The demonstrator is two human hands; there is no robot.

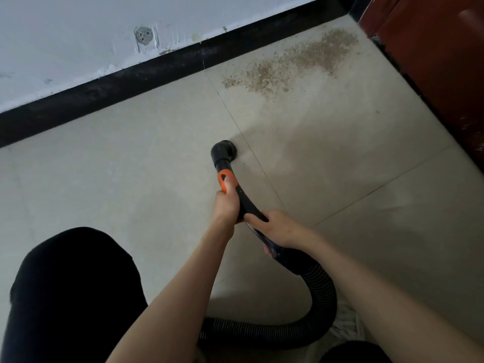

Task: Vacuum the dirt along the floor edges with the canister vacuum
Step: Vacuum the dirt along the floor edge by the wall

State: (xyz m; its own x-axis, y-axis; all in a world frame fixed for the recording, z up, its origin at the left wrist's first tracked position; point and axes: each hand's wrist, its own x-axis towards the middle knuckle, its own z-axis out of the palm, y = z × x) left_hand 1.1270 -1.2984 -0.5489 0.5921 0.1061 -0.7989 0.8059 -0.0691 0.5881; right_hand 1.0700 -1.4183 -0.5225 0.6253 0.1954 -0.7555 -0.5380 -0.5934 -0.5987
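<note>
Both hands (251,213) grip vacuum wand (230,176), nozzle (224,150) short of dirt (296,61).

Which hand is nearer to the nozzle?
Left. The left hand grips the handle just behind the nozzle; the right hand holds farther back, toward the hose.

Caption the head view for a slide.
Both hands grip the vacuum wand, nozzle on tile short of the dirt patch.

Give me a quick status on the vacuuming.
Both hands grip the wand: left hand up front, right hand behind. Nozzle on bare tile, short of the dirt patch. Nothing in between.
</note>
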